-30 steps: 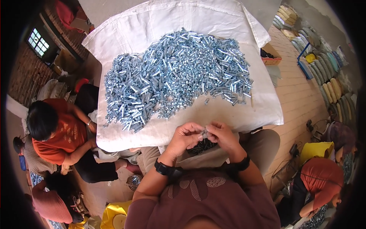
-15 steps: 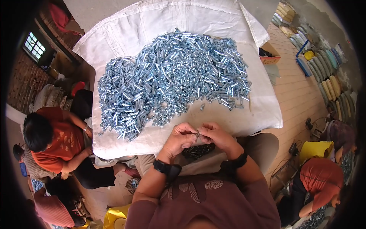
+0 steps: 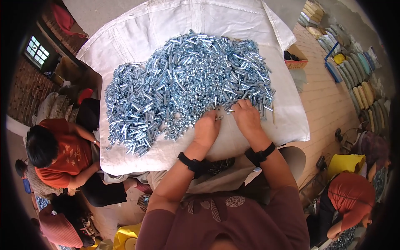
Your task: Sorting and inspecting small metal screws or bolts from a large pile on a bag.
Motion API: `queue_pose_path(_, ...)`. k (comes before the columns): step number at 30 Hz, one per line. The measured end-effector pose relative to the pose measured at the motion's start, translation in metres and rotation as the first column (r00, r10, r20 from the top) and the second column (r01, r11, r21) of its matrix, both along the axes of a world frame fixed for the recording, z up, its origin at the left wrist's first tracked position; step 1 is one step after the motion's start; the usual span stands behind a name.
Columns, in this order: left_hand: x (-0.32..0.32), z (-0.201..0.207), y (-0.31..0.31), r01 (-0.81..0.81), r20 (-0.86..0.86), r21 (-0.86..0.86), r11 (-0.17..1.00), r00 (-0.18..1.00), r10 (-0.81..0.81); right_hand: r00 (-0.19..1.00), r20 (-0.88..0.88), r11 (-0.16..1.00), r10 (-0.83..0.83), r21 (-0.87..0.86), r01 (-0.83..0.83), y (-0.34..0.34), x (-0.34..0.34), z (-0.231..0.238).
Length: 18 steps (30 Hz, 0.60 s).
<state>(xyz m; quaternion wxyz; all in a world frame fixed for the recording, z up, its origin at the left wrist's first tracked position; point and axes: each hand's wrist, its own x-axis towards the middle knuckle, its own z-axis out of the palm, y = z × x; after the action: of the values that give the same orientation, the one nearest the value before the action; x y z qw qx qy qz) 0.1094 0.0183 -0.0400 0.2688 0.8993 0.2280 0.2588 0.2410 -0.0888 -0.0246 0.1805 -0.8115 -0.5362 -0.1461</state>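
A wide heap of shiny, bluish metal sleeves (image 3: 146, 93) lies on the white cloth (image 3: 287, 121) in front of me, with small metal nuts (image 3: 204, 77) mixed through its middle. At the heap's near edge, my left hand (image 3: 207, 128) has its fingers curled in among the nuts; what they pinch, if anything, is hidden. My right hand (image 3: 246, 118) reaches a little farther to the right, its bent fingers pressed together against the sleeves at the edge. Its grasp is also hidden from above. Dark, thin metal pieces (image 3: 221, 166) show in my lap below the cloth's edge.
A person in an orange shirt (image 3: 68, 152) sits close at the left. Another person in orange (image 3: 350, 198) bends over at the right, beside a yellow sack (image 3: 346, 163). An open carton (image 3: 296, 60) stands beyond the cloth's right side, and stacked sacks (image 3: 358, 79) line the wall.
Both hands have parted from where they met near my body and moved forward to the heap's near edge. The small piece between their fingertips no longer shows.
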Motion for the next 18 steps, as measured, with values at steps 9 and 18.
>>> queue_pose_path(9,-0.074,0.032,-0.016,0.287,0.303,-0.948,0.138,0.946,0.118,0.142,-0.961,0.962,0.237,0.253,0.106,-0.035,-0.063,0.018)
queue_pose_path(18,-0.105,0.043,-0.042,0.308,0.315,-0.949,0.068,0.930,0.191,0.057,-0.968,0.959,0.246,0.252,0.128,-0.049,-0.103,0.019)
